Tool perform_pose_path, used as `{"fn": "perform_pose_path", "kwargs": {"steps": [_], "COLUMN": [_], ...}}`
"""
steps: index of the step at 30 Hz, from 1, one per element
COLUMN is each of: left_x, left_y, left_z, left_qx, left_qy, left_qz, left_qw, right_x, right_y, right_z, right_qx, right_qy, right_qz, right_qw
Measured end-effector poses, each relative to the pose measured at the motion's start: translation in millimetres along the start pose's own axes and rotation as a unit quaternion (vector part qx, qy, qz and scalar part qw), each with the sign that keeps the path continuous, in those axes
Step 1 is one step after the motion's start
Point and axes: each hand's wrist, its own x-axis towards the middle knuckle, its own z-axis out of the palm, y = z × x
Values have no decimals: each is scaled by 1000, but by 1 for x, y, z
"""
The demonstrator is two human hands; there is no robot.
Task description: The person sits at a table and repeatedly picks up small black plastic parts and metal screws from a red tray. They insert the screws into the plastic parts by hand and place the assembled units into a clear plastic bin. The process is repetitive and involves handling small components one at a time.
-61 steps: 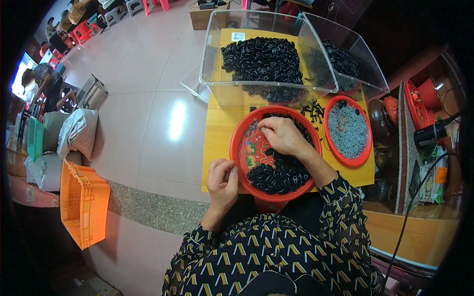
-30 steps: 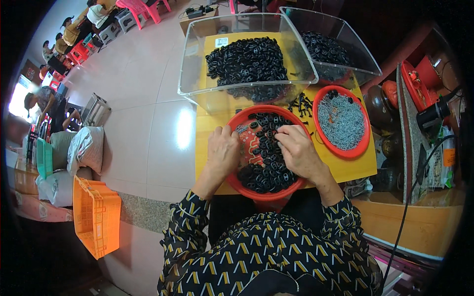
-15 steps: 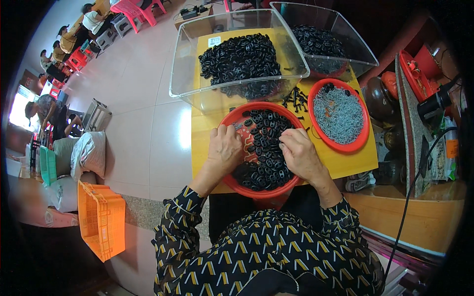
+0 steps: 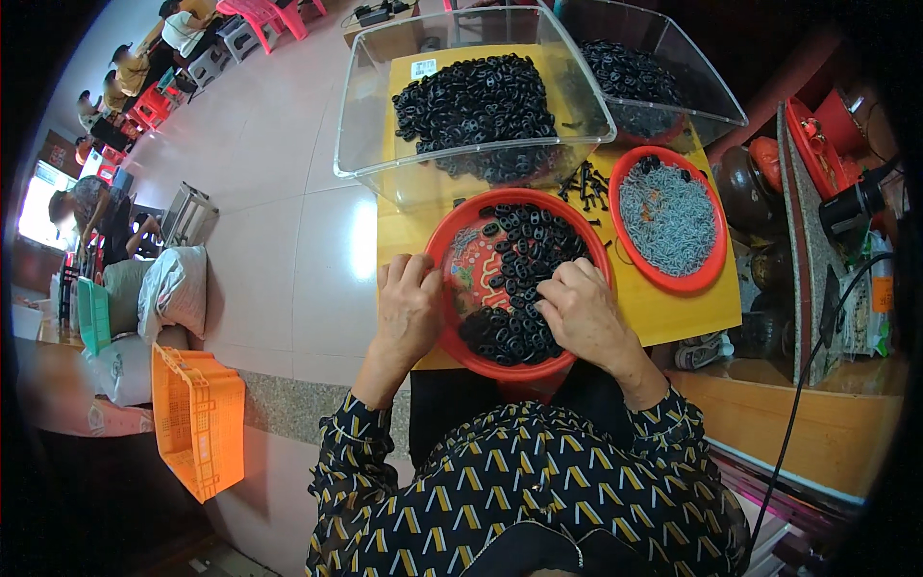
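Observation:
A round red plastic tray (image 4: 448, 332) with a printed bottom stands in front of me. Small black oval pieces with two holes (image 4: 538, 252) lie over its middle and right side, with a clump toward the near edge. My right hand (image 4: 583, 315) is over the right part of the tray, fingers pinched together among the pieces; whatever is between them is hidden. At the tray's left rim, my left hand (image 4: 408, 306) has its fingers curled in, and I cannot make out what they hold. A few grey screws (image 4: 465, 237) show at the tray's far left.
Behind it stand a clear bin (image 4: 338, 144) of black pieces and a second clear bin (image 4: 716, 108). On the right, a red tray (image 4: 686, 284) holds grey screws; black screws (image 4: 588, 185) lie loose beside it. An orange crate (image 4: 204, 423) is at left. Several people sit farther off.
My left hand has moved left, from inside the tray to its rim. My right hand has shifted slightly left and down. More of the tray's printed bottom shows at left.

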Motion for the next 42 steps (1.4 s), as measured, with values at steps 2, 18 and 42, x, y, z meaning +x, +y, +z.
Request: {"fn": "perform_pose_path", "kwargs": {"steps": [2, 18, 42], "left_x": [-2, 34, 32], "left_y": [-4, 1, 14], "left_z": [0, 21, 25], "left_qx": [-3, 78, 113], "left_qy": [21, -156, -171], "left_qz": [-11, 21, 17], "left_qw": [1000, 984, 979], "right_x": [0, -1, -1], "right_y": [-3, -1, -17], "right_z": [5, 12, 6], "right_qx": [-21, -13, 175], "right_qy": [-37, -37, 45], "right_qz": [4, 3, 52], "right_qw": [999, 999, 982]}}
